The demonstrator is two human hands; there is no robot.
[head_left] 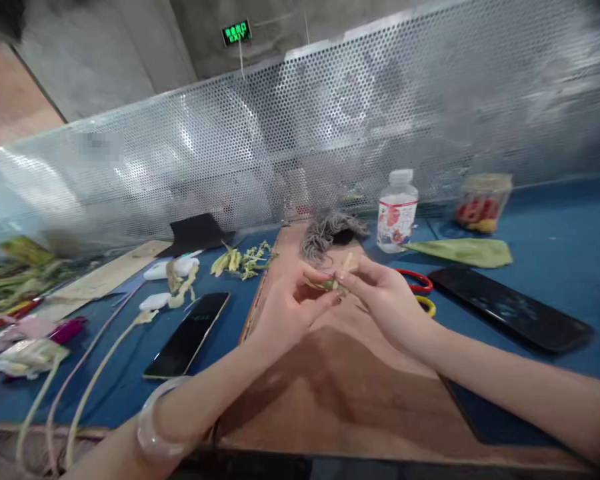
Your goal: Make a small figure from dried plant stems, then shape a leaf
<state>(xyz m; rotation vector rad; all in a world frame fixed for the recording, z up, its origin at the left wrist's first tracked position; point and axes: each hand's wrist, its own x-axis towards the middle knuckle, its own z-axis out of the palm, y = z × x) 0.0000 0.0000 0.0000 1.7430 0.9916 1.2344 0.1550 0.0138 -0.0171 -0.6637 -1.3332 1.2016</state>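
Observation:
Both hands meet above the brown board (340, 407) in the middle. Thumb and fingertips of my left hand (290, 307) are pinched on a small pale-green strip (331, 285), which looks like plant husk. From the other side my right hand (393, 293) pinches the same piece, and a pale end of it sticks up between the fingers. Its exact shape is partly hidden by the fingertips. Just beyond the hands lies a bundle of grey yarn (323, 235). Red scissor handles (423, 281) show beside my right hand, partly covered by it.
A phone (190, 337) lies left, a larger black device (515, 310) right. Behind stand a labelled plastic bottle (398, 217) and a jar (484, 203), with a green husk leaf (467, 253) in front. Yellow-green sprigs (243, 260) and cables (100, 380) lie left. A perforated metal screen (300, 127) closes the back.

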